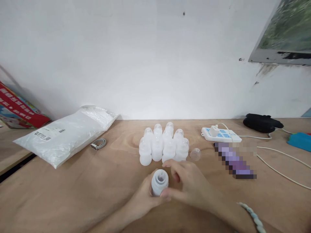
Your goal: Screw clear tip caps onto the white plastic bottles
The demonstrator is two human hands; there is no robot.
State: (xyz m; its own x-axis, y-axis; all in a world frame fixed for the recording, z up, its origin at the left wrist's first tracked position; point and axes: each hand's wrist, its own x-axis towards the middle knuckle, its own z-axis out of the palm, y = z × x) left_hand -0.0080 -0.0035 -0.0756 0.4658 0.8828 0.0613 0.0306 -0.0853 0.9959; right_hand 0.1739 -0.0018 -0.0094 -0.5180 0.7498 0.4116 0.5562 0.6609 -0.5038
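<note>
My left hand (145, 191) is wrapped round a small white plastic bottle (160, 183), held upright with its uncapped neck facing up at me. Beside it, my right hand (188, 181) has thumb and forefinger spread apart with nothing between them. The right thumb is close to the bottle's lower right side; whether it touches I cannot tell. Just beyond my hands stands a tight group of several white bottles (157, 147) with clear domed caps. A loose clear domed cap (195, 154) lies on the table to the right of the group.
On the wooden table (97, 194) lie a white plastic mailing bag (73, 132) and a grey looped band (98, 144) at left. A power strip (221, 134), cables, a pixelated purple object (234, 161), a black pouch (262, 123) and a blue object (300, 141) are at right.
</note>
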